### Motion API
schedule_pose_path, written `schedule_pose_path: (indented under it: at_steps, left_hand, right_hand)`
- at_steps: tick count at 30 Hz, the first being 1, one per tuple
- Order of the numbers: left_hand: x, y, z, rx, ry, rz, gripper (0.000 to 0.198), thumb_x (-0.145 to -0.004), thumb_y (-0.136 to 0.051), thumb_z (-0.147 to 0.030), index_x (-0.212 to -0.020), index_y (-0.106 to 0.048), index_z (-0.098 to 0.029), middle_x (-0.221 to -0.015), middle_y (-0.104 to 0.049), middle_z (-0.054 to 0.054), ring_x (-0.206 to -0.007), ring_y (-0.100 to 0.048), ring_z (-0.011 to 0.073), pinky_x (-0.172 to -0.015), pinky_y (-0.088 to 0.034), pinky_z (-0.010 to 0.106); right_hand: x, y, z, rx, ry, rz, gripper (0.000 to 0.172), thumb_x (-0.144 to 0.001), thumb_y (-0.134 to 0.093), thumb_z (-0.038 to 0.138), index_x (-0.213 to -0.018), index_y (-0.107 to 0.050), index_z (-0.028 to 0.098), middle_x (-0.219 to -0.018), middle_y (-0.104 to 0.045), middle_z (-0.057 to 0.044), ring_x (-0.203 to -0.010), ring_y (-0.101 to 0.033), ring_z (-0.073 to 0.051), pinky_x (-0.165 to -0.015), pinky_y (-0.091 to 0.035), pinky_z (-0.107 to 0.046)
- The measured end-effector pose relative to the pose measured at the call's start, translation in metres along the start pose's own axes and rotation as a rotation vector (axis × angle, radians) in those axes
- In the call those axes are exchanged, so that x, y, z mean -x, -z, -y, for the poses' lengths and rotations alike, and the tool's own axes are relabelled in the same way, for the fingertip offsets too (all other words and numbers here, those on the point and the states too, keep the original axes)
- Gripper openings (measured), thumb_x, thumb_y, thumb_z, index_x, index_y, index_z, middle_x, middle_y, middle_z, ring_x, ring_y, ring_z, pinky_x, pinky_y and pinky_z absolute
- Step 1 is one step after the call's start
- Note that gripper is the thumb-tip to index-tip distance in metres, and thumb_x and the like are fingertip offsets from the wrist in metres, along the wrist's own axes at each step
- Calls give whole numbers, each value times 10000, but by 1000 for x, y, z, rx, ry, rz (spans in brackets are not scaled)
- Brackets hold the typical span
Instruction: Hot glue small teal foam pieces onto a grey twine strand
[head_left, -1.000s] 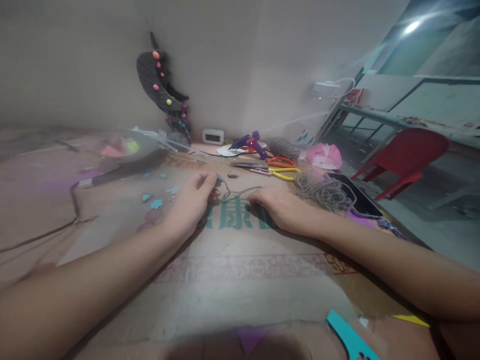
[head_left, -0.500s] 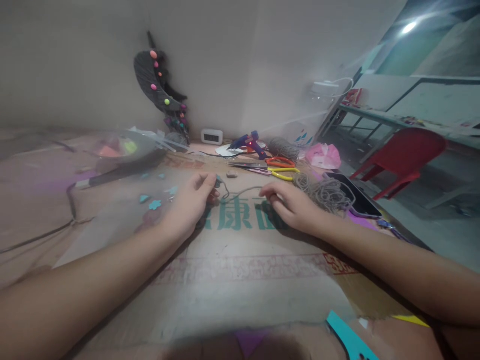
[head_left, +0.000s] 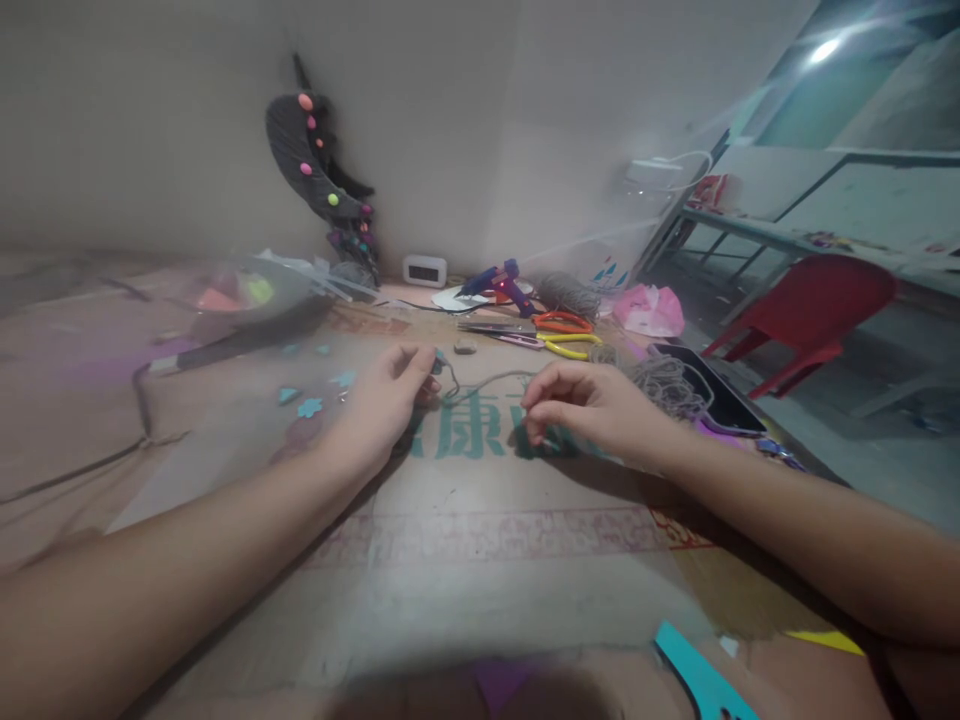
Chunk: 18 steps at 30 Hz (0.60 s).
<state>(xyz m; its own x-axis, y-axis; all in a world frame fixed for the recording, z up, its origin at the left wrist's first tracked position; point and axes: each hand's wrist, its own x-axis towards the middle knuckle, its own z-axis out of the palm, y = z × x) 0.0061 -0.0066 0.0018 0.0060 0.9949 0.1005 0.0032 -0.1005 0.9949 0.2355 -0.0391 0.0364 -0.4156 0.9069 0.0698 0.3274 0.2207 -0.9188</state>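
My left hand (head_left: 394, 390) is closed, its thumb and index finger pinching a small teal piece (head_left: 439, 362) with grey yarn coming off it. Most of that piece is hidden by the fingers. From it the grey yarn (head_left: 487, 381) loops and runs right across the cardboard, passing behind my right hand (head_left: 574, 400). That hand hovers with loosely bent fingers, a gap between thumb and index, and nothing visible in them. A loose tangle of grey yarn (head_left: 670, 388) lies just beyond the right wrist. Between the hands, farther back, rests a small greyish lump (head_left: 464, 346).
Orange-handled scissors (head_left: 562, 322), yellow-handled scissors (head_left: 574, 346) and a purple glue gun (head_left: 499, 283) lie at the back. A phone (head_left: 716, 395) is at right. Teal foam shapes (head_left: 309, 407) lie left. A yarn-wrapped crescent (head_left: 300, 150) with pompoms leans on the wall.
My right hand has let go of the yarn strand, moved slightly nearer to me and loosened its fingers. The left hand keeps its pinch in the same place.
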Motion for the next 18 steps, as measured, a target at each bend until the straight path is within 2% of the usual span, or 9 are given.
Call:
schedule_pose_path:
  at_steps: [2, 4, 7, 10, 13, 18]
  left_hand:
    - [0, 0, 0, 0, -2, 1, 259, -867, -612, -434, -831, -604, -178, -670, -608, -2, -616, -547, 123, -611, -425, 231]
    - [0, 0, -1, 5, -1, -1, 259, -863, -617, -436, -832, -605, -179, -663, -608, -3, -613, -549, 126, -613, -425, 234]
    - [1, -1, -2, 11, 0, -9, 253, -858, -622, -427, -813, -603, -179, -653, -603, -2, -598, -545, 129, -603, -425, 239]
    - [1, -1, -3, 10, 10, -8, 252, -856, -624, -425, -805, -604, -179, -647, -602, -1, -589, -540, 128, -595, -421, 236]
    - [1, -1, -3, -6, 8, -6, 255, -862, -618, -428, -795, -602, -182, -637, -595, -6, -584, -534, 124, -590, -414, 233]
    - [0, -1, 0, -8, -1, -3, 254, -867, -611, -427, -794, -601, -184, -636, -587, -11, -589, -544, 123, -594, -415, 233]
  right_hand:
    - [-1, 4, -1, 176, 89, -29, 118, -901, -581, 281, -880, -632, 177, -755, -709, -33, -721, -689, -161, -704, -543, -317]
    - [-4, 7, -7, 399, 193, -75, 153, -932, -526, 263, -949, -656, 182, -932, -733, -71, -883, -694, -189, -834, -540, -372]
    - [-8, 9, -20, 620, 267, -39, 219, -939, -484, 201, -1092, -641, 188, -1110, -717, -102, -1031, -668, -222, -919, -519, -425]
    - [-10, 6, -29, 777, 311, 16, 248, -940, -468, 178, -1117, -641, 187, -1109, -720, -109, -1029, -661, -235, -902, -516, -423]
    - [-13, 4, -31, 921, 382, 18, 239, -943, -463, 176, -1091, -651, 171, -1035, -719, -112, -973, -649, -226, -864, -500, -388]
    - [-20, 2, -26, 961, 515, 94, 278, -957, -411, 128, -1122, -634, 141, -997, -703, -118, -959, -619, -209, -852, -470, -348]
